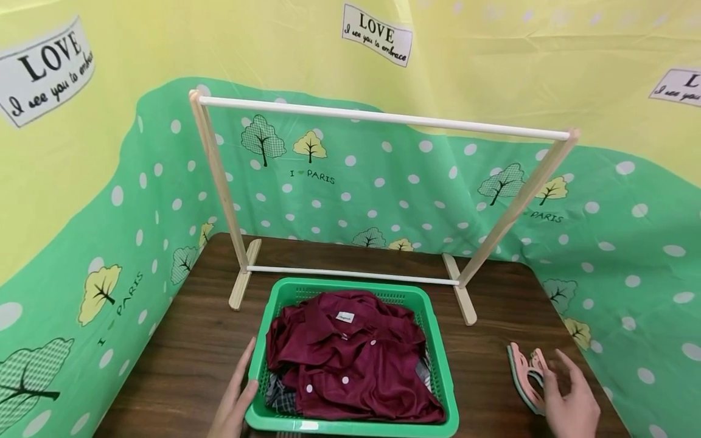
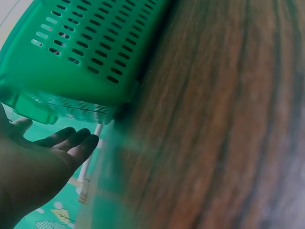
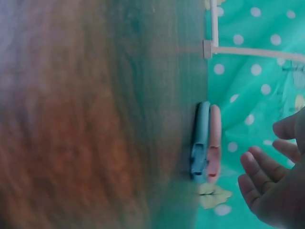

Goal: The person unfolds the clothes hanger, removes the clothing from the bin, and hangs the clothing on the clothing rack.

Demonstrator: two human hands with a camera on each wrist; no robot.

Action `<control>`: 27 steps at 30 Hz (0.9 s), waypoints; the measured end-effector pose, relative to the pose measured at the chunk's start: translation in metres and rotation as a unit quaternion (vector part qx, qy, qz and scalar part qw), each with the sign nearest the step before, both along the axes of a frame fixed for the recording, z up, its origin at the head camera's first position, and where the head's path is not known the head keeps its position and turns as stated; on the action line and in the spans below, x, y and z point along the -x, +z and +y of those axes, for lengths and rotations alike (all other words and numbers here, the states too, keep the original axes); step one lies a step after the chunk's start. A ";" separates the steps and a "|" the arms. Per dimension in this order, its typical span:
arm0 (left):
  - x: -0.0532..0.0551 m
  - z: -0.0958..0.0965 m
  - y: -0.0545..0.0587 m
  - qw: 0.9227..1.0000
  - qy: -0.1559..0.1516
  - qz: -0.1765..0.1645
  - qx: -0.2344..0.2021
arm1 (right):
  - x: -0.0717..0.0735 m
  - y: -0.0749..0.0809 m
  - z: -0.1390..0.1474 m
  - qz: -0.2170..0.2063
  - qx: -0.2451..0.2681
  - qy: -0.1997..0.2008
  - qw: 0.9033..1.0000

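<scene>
A green plastic basket (image 1: pixel 350 427) holds a maroon button-up shirt (image 1: pixel 356 359), collar facing the rack. Under the shirt, dark checked cloth (image 1: pixel 282 395) peeks out at the left. My left hand (image 1: pixel 237 398) is at the basket's left side, thumb by the rim; in the left wrist view its fingers (image 2: pixel 78 145) are extended below the basket's lip, and firm contact cannot be made out. My right hand (image 1: pixel 574 398) hovers beside a pink folding hanger (image 1: pixel 528 377) stacked on a teal one (image 1: pixel 516 371). The right wrist view shows a gap between that hand and both hangers.
Behind the basket stands a wooden rack with a bare white top rail (image 1: pixel 383 118) and a lower white bar (image 1: pixel 350 275). Its feet (image 1: pixel 462 298) rest on the dark wooden table (image 1: pixel 181 359). A printed green and yellow curtain (image 1: pixel 350 201) surrounds the table's back and sides.
</scene>
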State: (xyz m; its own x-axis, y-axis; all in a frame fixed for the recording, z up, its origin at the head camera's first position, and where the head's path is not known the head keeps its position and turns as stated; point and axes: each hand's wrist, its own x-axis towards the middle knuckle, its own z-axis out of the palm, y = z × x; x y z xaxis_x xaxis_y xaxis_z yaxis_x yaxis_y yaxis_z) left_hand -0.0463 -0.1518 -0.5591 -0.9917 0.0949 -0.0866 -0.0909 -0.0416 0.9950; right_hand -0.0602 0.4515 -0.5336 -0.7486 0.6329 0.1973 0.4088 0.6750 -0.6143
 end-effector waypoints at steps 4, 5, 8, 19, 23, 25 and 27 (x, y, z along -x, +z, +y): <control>0.002 0.001 -0.001 1.000 -0.010 0.001 -0.020 | 0.001 -0.005 0.011 -0.007 0.060 -0.023 0.998; 0.002 0.002 -0.001 1.000 -0.013 0.001 -0.028 | 0.001 -0.007 0.014 -0.008 0.072 -0.029 0.997; 0.002 0.004 -0.002 0.998 -0.020 0.005 -0.054 | 0.000 -0.014 0.023 -0.019 0.087 -0.045 0.995; 0.002 0.006 -0.004 0.992 -0.042 0.017 -0.119 | -0.002 -0.033 0.045 -0.056 0.096 -0.066 0.992; 0.001 0.005 -0.005 0.989 -0.053 0.016 -0.140 | -0.003 -0.035 0.049 -0.062 0.102 -0.057 0.991; 0.001 0.005 -0.005 0.987 -0.058 0.018 -0.150 | -0.003 -0.035 0.049 -0.070 0.103 -0.052 0.991; 0.001 0.004 -0.005 0.986 -0.062 0.020 -0.157 | -0.003 -0.034 0.049 -0.076 0.108 -0.051 0.990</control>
State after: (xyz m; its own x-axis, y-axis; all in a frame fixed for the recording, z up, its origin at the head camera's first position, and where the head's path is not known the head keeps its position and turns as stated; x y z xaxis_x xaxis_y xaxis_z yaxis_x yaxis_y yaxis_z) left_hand -0.0470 -0.1474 -0.5642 -0.9730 0.2306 0.0048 -0.0756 -0.3384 0.9380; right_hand -0.0574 0.5002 -0.5678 -0.6892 0.7219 -0.0617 0.5671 0.4845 -0.6661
